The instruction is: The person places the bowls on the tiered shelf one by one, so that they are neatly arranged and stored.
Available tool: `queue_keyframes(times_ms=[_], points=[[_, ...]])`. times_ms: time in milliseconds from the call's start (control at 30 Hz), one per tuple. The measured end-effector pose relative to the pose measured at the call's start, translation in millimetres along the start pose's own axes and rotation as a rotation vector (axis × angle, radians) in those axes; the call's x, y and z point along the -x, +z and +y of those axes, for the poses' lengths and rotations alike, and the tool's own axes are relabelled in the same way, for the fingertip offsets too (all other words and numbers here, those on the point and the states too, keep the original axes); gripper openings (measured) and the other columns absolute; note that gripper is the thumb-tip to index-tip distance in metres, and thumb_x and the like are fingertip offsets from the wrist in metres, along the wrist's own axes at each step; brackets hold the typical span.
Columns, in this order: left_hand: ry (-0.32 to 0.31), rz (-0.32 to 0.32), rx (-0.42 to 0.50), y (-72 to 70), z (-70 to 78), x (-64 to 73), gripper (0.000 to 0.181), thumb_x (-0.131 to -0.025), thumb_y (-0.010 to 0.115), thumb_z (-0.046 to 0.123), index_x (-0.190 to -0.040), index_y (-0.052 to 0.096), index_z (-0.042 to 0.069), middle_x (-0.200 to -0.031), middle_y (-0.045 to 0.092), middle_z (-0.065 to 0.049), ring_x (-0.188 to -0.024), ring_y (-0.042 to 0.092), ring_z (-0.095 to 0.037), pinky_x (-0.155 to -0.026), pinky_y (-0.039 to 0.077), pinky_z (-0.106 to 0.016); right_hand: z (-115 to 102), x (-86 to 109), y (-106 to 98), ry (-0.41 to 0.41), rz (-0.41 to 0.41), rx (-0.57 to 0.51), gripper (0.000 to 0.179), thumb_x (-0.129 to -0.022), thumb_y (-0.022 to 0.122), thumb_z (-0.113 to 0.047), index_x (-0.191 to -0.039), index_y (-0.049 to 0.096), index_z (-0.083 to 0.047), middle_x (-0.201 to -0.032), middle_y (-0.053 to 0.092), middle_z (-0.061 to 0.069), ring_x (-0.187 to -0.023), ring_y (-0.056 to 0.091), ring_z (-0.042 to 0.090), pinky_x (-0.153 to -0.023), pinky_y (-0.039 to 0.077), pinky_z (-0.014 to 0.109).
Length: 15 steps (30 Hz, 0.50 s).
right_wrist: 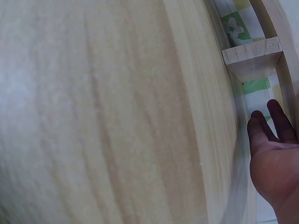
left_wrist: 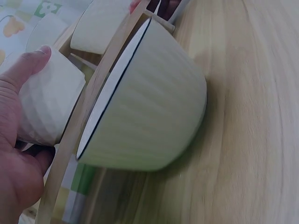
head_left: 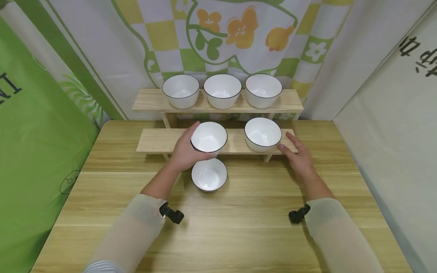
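My left hand (head_left: 186, 151) grips a white bowl (head_left: 209, 137) with a dark rim, thumb and fingers on opposite sides of it, at the middle of the lower wooden shelf (head_left: 160, 140). In the left wrist view, that held bowl (left_wrist: 49, 100) shows a faceted outer wall. Another white bowl (head_left: 263, 133) sits upright toward the shelf's right end. Beside it, my right hand (head_left: 300, 159) has its fingers spread at the shelf end, its thumb tip near the bowl's side. Right in front of the shelf, a third bowl (head_left: 209, 175) stands on the table below my left hand.
Behind, a higher wooden shelf (head_left: 146, 100) carries three matching bowls in a row, the middle one (head_left: 222, 91) among them. The wooden table (head_left: 252, 227) reaches toward me. A patterned curtain (head_left: 164, 36) hangs behind, with a green panel (head_left: 41, 151) at left.
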<state>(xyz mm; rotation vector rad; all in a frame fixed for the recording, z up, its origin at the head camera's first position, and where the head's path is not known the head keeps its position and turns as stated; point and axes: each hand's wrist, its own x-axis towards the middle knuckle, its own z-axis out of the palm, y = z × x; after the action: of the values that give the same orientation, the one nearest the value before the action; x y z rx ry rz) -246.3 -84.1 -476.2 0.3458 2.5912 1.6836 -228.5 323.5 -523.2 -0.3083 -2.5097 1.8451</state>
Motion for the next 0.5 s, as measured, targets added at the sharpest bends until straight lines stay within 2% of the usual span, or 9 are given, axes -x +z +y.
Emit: queue_keyframes(times_ms=[233,500], points=[[0.033,-0.004,0.018,14.5,4.6,-9.9,0.126,-0.063,0.102,0.039,-0.165,0.030,0.019,-0.163,0.036,-0.008,-0.145,0.040,-0.029,-0.116,0.040,-0.049,0.1,-0.4,1.2,-0.003,0.001,0.013,0.080,-0.094,0.076,-0.049,-0.162,0.038,-0.031,-0.171,0.023,0.009,-0.155,0.023,0.030,-0.126,0.020,0.049],[0.043,0.016,0.029,27.7,7.1,-16.7,0.126,-0.062,0.103,0.036,-0.164,0.031,0.016,-0.161,0.038,-0.010,-0.141,0.044,-0.029,-0.114,0.041,-0.045,1.5,-0.9,-0.2,-0.012,-0.008,0.037,0.080,-0.095,0.074,-0.049,-0.163,0.035,-0.031,-0.172,0.021,0.006,-0.157,0.012,0.030,-0.127,0.010,0.053]])
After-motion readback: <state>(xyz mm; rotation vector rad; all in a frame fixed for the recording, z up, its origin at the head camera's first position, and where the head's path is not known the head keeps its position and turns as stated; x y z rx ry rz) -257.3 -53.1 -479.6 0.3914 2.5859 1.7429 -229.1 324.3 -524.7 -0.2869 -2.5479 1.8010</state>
